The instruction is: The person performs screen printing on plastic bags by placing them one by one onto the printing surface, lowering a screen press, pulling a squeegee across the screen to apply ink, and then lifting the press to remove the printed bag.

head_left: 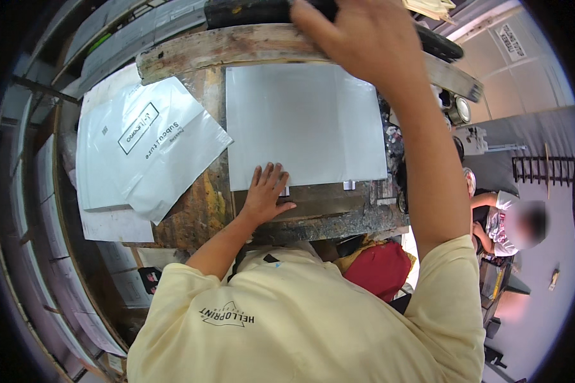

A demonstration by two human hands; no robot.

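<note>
A blank whitish plastic sheet or bag (306,121) lies flat on the worktable in front of me. My left hand (266,195) rests on its near edge, left of the middle, fingers spread and holding nothing. Stretched far forward, my right hand (370,41) is over the long worn wooden bar (236,48) at the sheet's far side. Its thumb points out to the left; the other fingers are cut off by the upper edge, so any grip is hidden. Left of the sheet lies a pile of printed white plastic bags (140,140), the top one askew.
The table (204,204) is paint-stained, with small clutter along its right side. An open tin (460,110) stands at the far right. Shelving (67,236) lines the left. Another person (501,223) is off to the right. Red cloth (380,271) lies below the table edge.
</note>
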